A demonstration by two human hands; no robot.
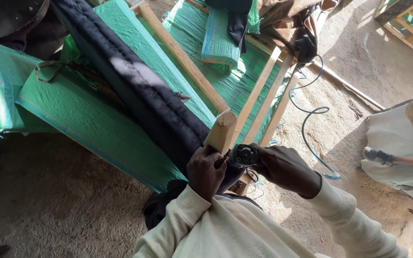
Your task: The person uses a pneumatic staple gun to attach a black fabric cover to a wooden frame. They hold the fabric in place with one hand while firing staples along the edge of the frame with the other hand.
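Risk: right hand [285,168] clenched on black air stapler [244,155], muzzle just beside left hand [205,169] gripping dark padding [154,100] against wooden post [222,131]; a slip could staple fingers.

Left hand [205,171] and right hand [283,168] clenched close together, fingers curled.

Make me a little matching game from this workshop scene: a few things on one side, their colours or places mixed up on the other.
Things:
1. padded fabric roll
2. woven covering
3. coiled hose
4. round-nosed tool

Descriptions:
A. green
B. in the right hand
C. black, pressed by the left hand
D. blue, lying on the dirt floor

Pairs: 1-C, 2-A, 3-D, 4-B
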